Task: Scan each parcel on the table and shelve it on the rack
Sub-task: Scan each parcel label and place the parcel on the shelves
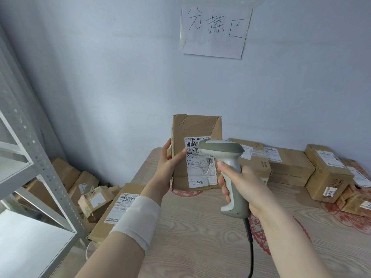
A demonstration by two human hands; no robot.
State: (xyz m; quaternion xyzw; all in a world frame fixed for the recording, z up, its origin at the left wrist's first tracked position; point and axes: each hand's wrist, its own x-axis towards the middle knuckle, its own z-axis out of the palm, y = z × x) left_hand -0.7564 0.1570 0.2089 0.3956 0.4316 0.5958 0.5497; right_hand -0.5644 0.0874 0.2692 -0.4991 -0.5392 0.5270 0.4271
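Observation:
My left hand [167, 164] grips the left edge of a worn brown cardboard parcel [195, 129], held upright above the wooden table [200, 227] with its white shipping label facing me. My right hand [241, 181] is wrapped round the handle of a grey and white corded barcode scanner [224, 151]. The scanner's head covers part of the label's barcode. A white band sits on my left wrist. The metal rack [40, 167] stands at the left.
Several more labelled cardboard parcels [291, 163] lie along the table's back and right side. A heap of boxes [90, 197] sits on the floor between rack and table. A handwritten paper sign [214, 31] hangs on the wall. The scanner's black cable trails off the table's near edge.

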